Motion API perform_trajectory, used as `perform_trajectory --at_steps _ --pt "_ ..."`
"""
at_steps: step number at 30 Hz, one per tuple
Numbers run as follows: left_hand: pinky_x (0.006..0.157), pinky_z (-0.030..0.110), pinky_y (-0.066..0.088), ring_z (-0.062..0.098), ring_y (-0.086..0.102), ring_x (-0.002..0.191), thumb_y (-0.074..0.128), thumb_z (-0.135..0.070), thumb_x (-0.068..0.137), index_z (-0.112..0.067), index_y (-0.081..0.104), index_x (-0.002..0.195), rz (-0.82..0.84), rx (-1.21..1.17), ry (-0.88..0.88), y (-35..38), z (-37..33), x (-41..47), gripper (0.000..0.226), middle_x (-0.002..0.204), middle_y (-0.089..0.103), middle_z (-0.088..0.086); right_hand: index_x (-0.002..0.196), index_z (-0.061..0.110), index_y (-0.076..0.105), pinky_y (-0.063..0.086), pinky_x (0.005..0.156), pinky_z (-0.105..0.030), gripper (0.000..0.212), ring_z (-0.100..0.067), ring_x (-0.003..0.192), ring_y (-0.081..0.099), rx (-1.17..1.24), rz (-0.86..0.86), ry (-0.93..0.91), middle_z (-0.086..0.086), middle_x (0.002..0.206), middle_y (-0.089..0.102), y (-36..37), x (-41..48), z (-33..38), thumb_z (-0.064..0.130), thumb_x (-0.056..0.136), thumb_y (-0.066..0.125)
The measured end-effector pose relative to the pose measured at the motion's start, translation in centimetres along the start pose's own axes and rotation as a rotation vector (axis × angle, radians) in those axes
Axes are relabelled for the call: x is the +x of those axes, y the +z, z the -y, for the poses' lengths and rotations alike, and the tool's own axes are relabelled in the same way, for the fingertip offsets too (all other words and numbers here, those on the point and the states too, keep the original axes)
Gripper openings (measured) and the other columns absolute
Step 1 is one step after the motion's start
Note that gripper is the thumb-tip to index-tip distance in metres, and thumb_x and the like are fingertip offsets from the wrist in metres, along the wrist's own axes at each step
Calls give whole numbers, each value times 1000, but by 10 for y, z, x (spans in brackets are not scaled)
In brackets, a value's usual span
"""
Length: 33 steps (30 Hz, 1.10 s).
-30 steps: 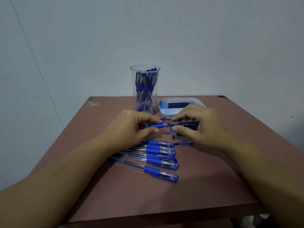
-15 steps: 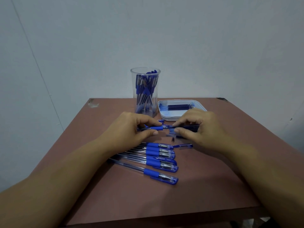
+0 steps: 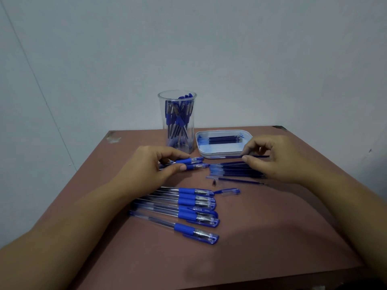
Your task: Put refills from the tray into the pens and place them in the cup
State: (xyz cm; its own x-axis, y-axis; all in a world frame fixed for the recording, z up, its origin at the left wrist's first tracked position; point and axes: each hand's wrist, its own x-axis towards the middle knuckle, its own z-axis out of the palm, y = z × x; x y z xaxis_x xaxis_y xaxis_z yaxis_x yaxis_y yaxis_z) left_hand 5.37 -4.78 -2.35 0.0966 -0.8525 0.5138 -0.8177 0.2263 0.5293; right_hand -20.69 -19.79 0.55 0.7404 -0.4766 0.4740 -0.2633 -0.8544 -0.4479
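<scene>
My left hand (image 3: 150, 164) grips a clear pen barrel with a blue grip (image 3: 188, 161) just above the table; a second pen (image 3: 195, 166) lies right under it. My right hand (image 3: 270, 155) pinches one dark blue refill (image 3: 234, 156) between thumb and fingers, held level in front of the white tray (image 3: 222, 154), which has more refills inside. A clear cup (image 3: 177, 122) full of blue pens stands left of the tray. A loose pile of refills (image 3: 230, 171) lies beneath my right hand.
Several capped blue pens (image 3: 188, 208) lie in a row on the brown table (image 3: 261, 237) near me. A loose blue cap (image 3: 229, 191) and a small metal tip (image 3: 214, 182) lie between the row and the refill pile. A grey wall rises behind.
My hands have drawn apart. The right hand moved to the right with a refill pinched in it, away from the pen that the left hand holds. The view sits slightly higher.
</scene>
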Motion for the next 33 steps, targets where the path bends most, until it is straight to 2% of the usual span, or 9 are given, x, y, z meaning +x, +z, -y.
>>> perform_trajectory --at_steps 4,9,18,23,25,27,29,31,33 --pt "69 7 45 0 65 84 76 -26 82 -55 64 94 -14 12 -11 -1 3 1 34 91 66 -36 79 20 69 41 63 -9 15 -2 69 56 21 -21 65 5 74 68 6 -8 -19 6 83 72" --pt "67 5 43 0 64 85 75 -27 81 -54 64 96 -7 29 -12 0 3 2 32 88 64 -41 78 36 65 40 67 -9 23 -2 80 58 -35 16 52 13 80 66 9 -7 -26 15 82 74" --pt "68 5 43 -1 64 81 77 -25 82 -52 65 95 -11 23 -13 1 4 1 32 85 65 -40 79 47 63 39 73 -14 25 4 90 53 -105 106 7 23 76 64 13 -5 -26 26 79 78" --pt "67 7 43 4 65 81 77 -24 82 -54 65 93 -8 0 -27 2 5 1 34 87 68 -34 78 43 65 40 75 -19 19 1 91 54 -75 76 42 18 83 65 9 3 -24 29 80 77" --pt "67 7 44 3 65 81 77 -25 82 -53 65 92 -7 -3 -31 1 5 1 33 87 67 -34 80 41 65 36 72 -12 16 2 91 54 -96 79 40 17 86 64 3 14 -17 29 84 74" --pt "68 7 44 1 65 81 77 -25 82 -54 65 92 -6 7 -30 1 5 2 32 88 67 -35 89 33 67 35 67 -3 4 10 89 52 -143 119 78 20 88 60 -3 30 -12 30 88 69" --pt "67 8 45 1 65 81 77 -27 82 -54 66 92 0 9 -33 1 5 2 31 88 68 -34 96 30 68 35 65 0 7 4 91 54 -178 154 108 20 92 59 -3 48 -16 32 90 66" --pt "67 9 45 2 65 81 76 -28 82 -55 65 92 4 16 -35 0 6 2 30 87 68 -33 102 31 68 37 71 -8 12 -7 98 56 -194 209 156 14 103 63 2 66 -26 35 91 65" --pt "67 8 44 1 65 81 76 -28 83 -56 65 91 5 22 -39 0 6 2 31 87 68 -34 110 31 68 40 80 -23 19 -11 103 56 -220 273 217 8 115 63 8 80 -36 35 92 63"
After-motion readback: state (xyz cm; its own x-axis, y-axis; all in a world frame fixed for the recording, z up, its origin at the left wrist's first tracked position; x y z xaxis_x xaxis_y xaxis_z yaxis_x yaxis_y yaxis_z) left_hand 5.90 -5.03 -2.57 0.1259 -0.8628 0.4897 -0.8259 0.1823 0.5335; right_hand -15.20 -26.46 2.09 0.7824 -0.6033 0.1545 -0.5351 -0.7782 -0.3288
